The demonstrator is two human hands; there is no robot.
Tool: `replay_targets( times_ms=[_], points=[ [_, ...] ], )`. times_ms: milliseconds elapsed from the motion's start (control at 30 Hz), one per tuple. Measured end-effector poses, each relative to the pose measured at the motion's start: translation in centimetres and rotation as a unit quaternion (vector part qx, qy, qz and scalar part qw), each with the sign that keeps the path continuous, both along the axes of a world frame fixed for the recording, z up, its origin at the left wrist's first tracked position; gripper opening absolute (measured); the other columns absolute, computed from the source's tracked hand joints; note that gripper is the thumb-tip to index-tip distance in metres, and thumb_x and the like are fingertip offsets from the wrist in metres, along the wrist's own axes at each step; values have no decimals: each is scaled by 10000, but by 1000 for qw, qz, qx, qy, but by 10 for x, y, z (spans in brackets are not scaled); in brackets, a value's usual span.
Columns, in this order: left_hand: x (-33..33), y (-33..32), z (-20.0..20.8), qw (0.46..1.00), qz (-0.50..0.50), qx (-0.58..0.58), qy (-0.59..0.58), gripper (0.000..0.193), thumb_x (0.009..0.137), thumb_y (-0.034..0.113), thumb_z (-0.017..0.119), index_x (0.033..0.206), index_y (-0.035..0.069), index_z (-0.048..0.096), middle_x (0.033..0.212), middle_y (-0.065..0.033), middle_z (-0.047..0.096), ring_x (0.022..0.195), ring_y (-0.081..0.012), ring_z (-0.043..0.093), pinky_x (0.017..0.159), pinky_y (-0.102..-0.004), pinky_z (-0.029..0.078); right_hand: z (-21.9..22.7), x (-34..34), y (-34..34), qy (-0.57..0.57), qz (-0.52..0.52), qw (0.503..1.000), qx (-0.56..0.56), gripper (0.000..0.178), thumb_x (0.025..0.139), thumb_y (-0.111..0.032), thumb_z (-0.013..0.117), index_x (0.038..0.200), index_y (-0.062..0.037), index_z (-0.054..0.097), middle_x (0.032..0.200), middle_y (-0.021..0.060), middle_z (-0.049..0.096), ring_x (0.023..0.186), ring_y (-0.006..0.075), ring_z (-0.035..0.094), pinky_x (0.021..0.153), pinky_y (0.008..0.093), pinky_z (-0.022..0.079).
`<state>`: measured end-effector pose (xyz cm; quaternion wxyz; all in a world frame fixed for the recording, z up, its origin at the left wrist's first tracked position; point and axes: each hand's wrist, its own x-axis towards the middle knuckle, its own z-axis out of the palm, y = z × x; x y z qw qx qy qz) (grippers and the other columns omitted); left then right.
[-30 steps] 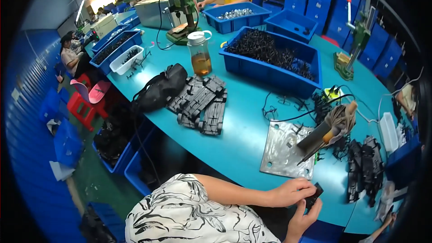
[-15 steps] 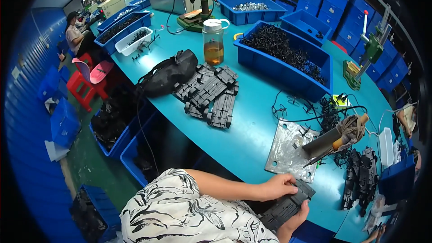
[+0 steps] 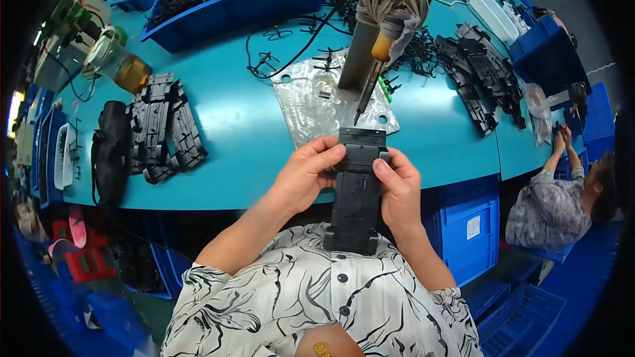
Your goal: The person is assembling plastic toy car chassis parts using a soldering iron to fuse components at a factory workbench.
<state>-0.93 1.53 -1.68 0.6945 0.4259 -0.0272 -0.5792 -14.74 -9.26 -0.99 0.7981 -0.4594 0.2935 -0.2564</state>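
Upright in front of my body is a black plastic chassis [image 3: 356, 208], long and flat, like the underside of a toy car. My left hand [image 3: 304, 175] grips its left edge near the far end, thumb on top. On the opposite edge, my right hand [image 3: 400, 192] is closed round it, thumb also on the upper face. Just beyond the chassis stands a soldering iron [image 3: 381, 47] with an orange handle, bound by cloth strips to a metal post [image 3: 357, 56], its tip pointing down. The post rises from a shiny metal plate [image 3: 304, 102] with corner holes.
Chassis stacks lie at the left [image 3: 155, 119] and right [image 3: 483, 79]. A black bag [image 3: 112, 152] and a jar of amber liquid [image 3: 129, 69] are farther left. A blue bin [image 3: 245, 12] holds small black parts; a black cable [image 3: 297, 63] crosses the table. Another person [image 3: 549, 211] works at right.
My view has swung right, so the metal plate and soldering iron now sit ahead of me. Both hands still hold the chassis, now in front of my chest with its far end pointing away.
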Motion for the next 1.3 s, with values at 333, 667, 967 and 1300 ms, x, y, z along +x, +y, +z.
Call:
replay_targets(
  times_ms=[333, 667, 967, 1300],
  points=[
    [6, -3, -5, 997, 53, -45, 16, 184, 896, 219, 608, 975, 54, 591, 863, -10, 610, 764, -86, 578, 706, -247, 494, 8, 3, 1, 3, 31, 998, 49, 287, 820, -56, 632, 1090, 18, 567, 899, 25, 612, 738, 81, 521, 675, 223, 400],
    [10, -13, 9, 998, 37, -54, -3, 213, 889, 210, 612, 970, 14, 591, 875, -47, 633, 764, -106, 601, 705, -249, 501, 12, 1, 2, -2, 5, 999, 47, 321, 822, -87, 635, 1114, 15, 547, 883, 22, 607, 721, 72, 514, 655, 203, 393],
    [10, -15, 16, 997, 34, -58, -23, 212, 886, 212, 613, 944, 9, 602, 850, -51, 632, 747, -109, 602, 699, -246, 499, 18, 2, 5, -8, -5, 1000, 14, 318, 830, -113, 636, 1104, 21, 546, 869, 15, 597, 713, 67, 501, 650, 202, 391],
    [12, -16, 17, 998, 44, -45, -25, 193, 887, 204, 608, 923, 15, 601, 837, -43, 626, 743, -110, 596, 696, -252, 501, 21, 5, 5, -7, -5, 1000, 0, 321, 827, -117, 640, 1101, 21, 547, 871, 14, 594, 716, 67, 491, 651, 200, 379]
  ],
)
